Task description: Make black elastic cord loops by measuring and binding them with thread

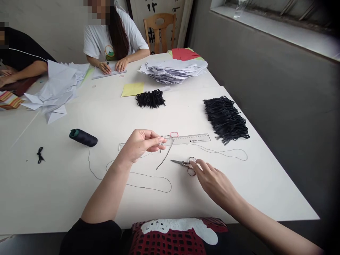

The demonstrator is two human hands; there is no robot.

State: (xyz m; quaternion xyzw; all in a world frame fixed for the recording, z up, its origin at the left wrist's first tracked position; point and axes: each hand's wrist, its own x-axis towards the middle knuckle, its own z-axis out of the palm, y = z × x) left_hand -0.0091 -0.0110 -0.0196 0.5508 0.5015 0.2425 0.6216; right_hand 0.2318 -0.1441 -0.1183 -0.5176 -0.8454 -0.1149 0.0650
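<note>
My left hand is closed in a pinch on a short black cord; the cord loops out from the fingertips and one end hangs down. My right hand has its fingers at the handle loops of a small pair of scissors, whose blades point left toward the cord. Beyond the left fingertips lies a clear ruler, partly hidden by that hand. A spool of black thread rests on its side at the left, and its loose thread trails under my left forearm.
On the white table lie a black cord bundle, a larger bundle, a small knotted cord and yellow paper. Paper stacks stand farther back. Two people sit across the table; one has both hands on paper.
</note>
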